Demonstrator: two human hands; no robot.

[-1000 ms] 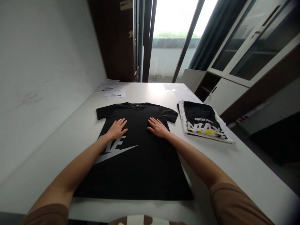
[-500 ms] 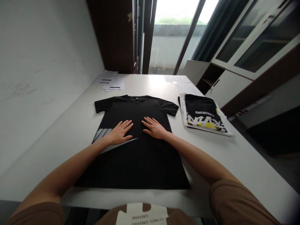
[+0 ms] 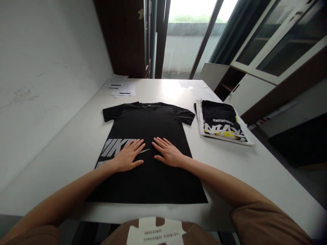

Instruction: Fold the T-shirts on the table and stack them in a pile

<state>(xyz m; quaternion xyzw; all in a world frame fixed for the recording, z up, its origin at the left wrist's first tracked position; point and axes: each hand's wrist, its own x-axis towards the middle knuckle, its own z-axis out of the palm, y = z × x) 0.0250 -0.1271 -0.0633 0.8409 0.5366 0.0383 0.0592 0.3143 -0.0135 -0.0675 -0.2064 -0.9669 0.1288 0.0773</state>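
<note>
A black T-shirt (image 3: 153,126) with a grey printed logo lies spread out face up, its collar at the far end and its hem close to me. My left hand (image 3: 130,154) rests flat on its lower left part, fingers stretched, covering some of the grey lettering. On the right half of the same shirt, my right hand (image 3: 168,152) also lies flat with fingers out. Neither hand grips anything. The tip of the printed swoosh shows between the two hands.
To the right of the shirt sits a stack of folded clothes (image 3: 222,122), black with white and yellow print on top. Papers (image 3: 122,87) lie at the far left of the white table (image 3: 68,146), and more sheets at the far right. A wall borders the left side.
Both hands have slid toward me down the shirt, still flat on it. More of the grey lettering beside my left hand is uncovered now.
</note>
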